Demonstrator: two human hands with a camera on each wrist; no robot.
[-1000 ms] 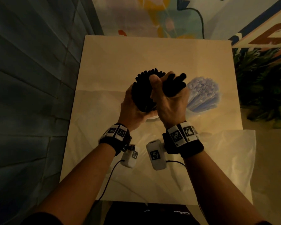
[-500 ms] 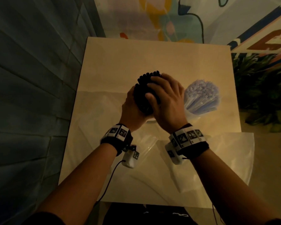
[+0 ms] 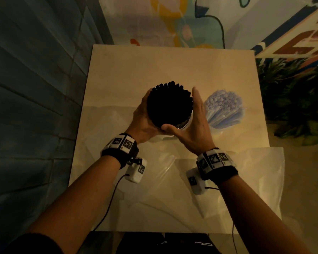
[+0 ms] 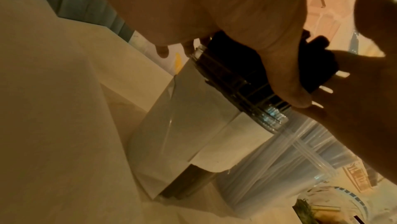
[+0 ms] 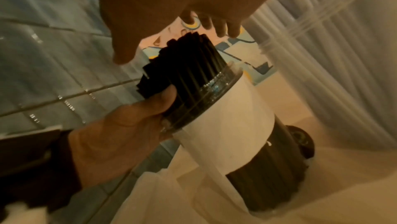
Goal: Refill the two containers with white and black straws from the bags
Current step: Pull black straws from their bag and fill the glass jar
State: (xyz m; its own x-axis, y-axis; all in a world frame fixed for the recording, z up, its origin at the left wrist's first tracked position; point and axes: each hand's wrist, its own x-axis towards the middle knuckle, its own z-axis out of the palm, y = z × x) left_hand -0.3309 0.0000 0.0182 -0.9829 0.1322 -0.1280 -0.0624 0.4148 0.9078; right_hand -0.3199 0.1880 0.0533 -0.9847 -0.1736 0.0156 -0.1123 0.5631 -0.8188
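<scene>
Now that the right hand has lifted off the straw tops | left hand point(image 3: 142, 118) cups black straws point(image 3: 170, 105) in jar point(image 5: 225, 125) on counter point(image 3: 154, 70) | right hand point(image 3: 195, 123) flat-fingered, empty, alongside | white straws point(image 3: 223, 107) jarred right | refill looks near done

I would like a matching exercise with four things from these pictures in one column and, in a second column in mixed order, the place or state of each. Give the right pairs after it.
Things:
1. black straws
2. white straws
3. left hand
4. right hand

Places or states:
A. in the right container
B. fingers straight, beside the bundle
C. cups the bundle's left side
D. in the jar with the white band

Pairs: 1-D, 2-A, 3-C, 4-B
</scene>
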